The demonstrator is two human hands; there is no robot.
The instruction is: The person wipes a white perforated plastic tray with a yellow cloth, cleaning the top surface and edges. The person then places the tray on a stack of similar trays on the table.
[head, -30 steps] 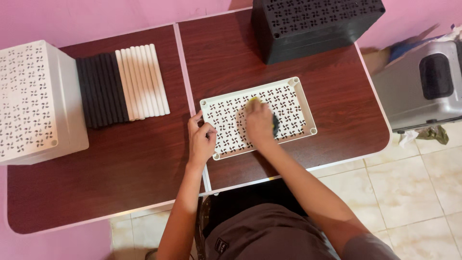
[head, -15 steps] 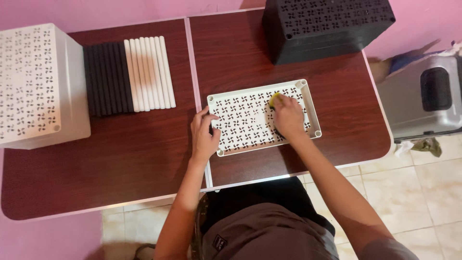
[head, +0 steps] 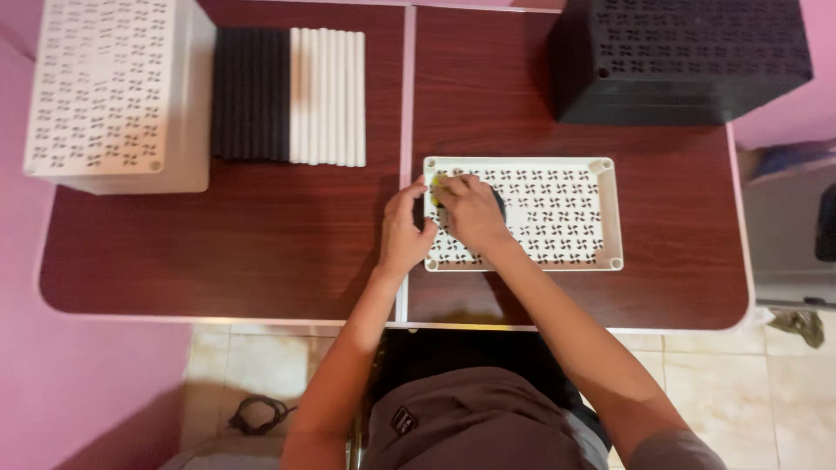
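Observation:
A white perforated tray point(head: 557, 209) lies flat on the dark red table point(head: 261, 244). My right hand point(head: 470, 213) presses a yellow and dark sponge point(head: 438, 187) onto the tray's left part; most of the sponge is hidden under the fingers. My left hand point(head: 405, 231) grips the tray's left edge, close beside the right hand.
A stack of white perforated trays point(head: 113, 91) stands at the back left, a stack of black ones point(head: 688, 57) at the back right. A row of black rods point(head: 251, 94) and white rods point(head: 329, 96) lies between. Tiled floor with a cable point(head: 257, 413) is below.
My right hand has slid the sponge from the tray's right part to its left end. The view has shifted, so everything sits further right. The left hand keeps hold of the tray's edge.

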